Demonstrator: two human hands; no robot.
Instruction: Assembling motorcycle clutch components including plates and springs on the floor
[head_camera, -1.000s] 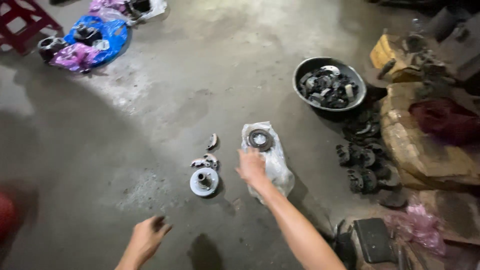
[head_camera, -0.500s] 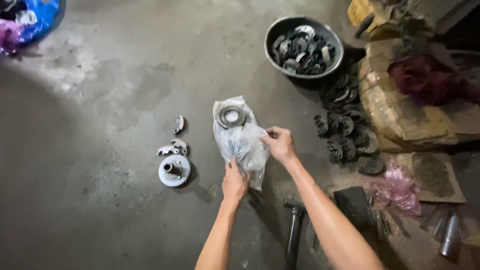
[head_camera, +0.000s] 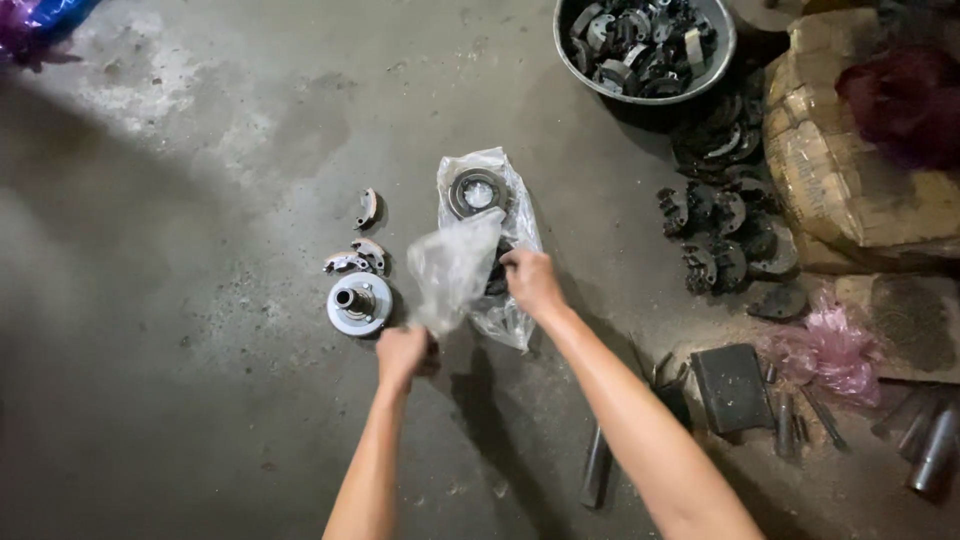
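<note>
Left grip (head_camera: 402, 355) now pinches lifted plastic bag (head_camera: 455, 265); right grip (head_camera: 532, 282), at 3 o'clock, is pressed onto it; bag being opened.

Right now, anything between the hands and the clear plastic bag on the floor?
Nothing visible. The left hand already pinches a lifted flap of the plastic bag, and the right hand rests on the bag beside the dark parts inside. The metal hub sits apart, left of the bag.
</note>
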